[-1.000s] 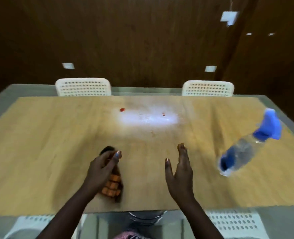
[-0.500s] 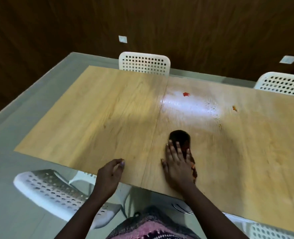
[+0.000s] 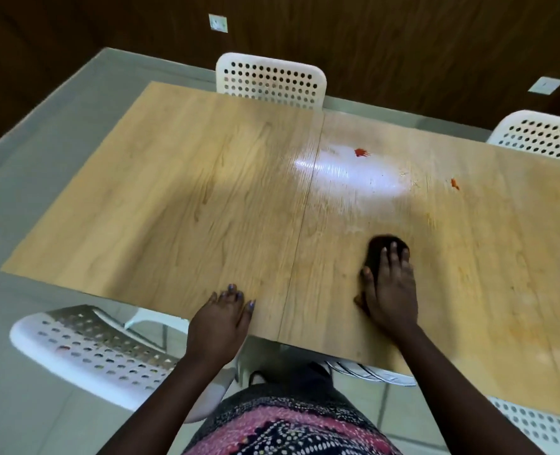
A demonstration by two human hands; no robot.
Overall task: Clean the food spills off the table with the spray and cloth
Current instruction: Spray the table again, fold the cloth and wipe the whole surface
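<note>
R hand [image 3: 391, 292] flat w/ fingers [image 3: 393, 254] straight, pressing down; L hand [image 3: 221, 318] resting, loosely curled.

dark wood wall [image 3: 370, 34] | grey floor [image 3: 25, 192] | white perforated chairs [image 3: 270, 82]

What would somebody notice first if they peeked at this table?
Probably the red spill beside the shiny wet patch in the middle of the table. Nearer the front edge, the right hand presses flat on a dark cloth, and the left hand rests on the edge.
</note>
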